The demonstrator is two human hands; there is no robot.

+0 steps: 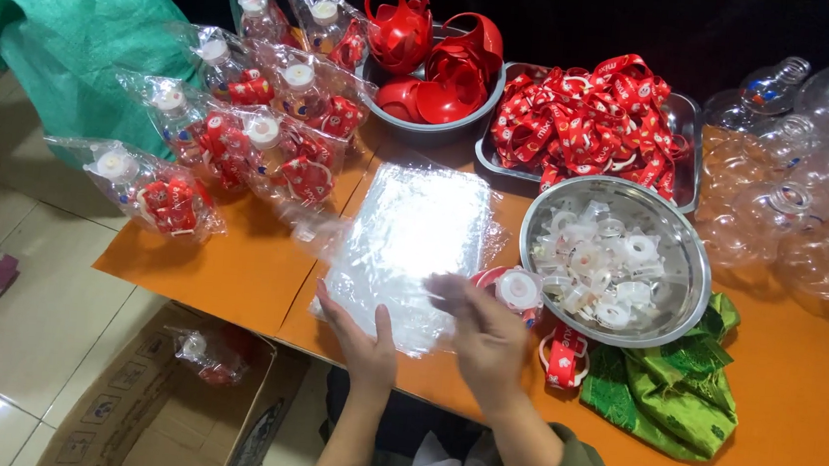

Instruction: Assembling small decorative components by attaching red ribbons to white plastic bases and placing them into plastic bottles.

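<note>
We see 4 containers at the back & right of the orange table [234, 273]: a grey round basin [430, 126] w/ red plastic handle pieces heaped in it, a rectangular steel tray [687, 121] full of red printed straps, a round steel bowl [679, 283] holding white plastic caps & rings, too jumbled to count, & on the floor at lower left an open cardboard box [139, 418] w/ 1 bagged bottle inside. Our left hand [363, 342] lies flat, fingers together, pressing the near edge of the stack of clear plastic bags [403, 247], which sits mid-table directly ahead of both hands. Our right hand [487, 342] is just right of it, fingers blurred over the stack's near right corner; we can't tell if they're pinching a bag or loose. Touching that hand's far side is 1 unbagged bottle w/ white cap [516, 290], its red strap [562, 358] lying by the bowl's near rim. Left of the stack we count abt 7 bagged bottles [235, 130] in a loose cluster. Clear empty bottles [812, 195] pile up far right, roughly 8+, edges cut off. A green patterned cloth [683, 392] lies under the bowl's near side, a green woven sack [75, 39] at far left.
</note>
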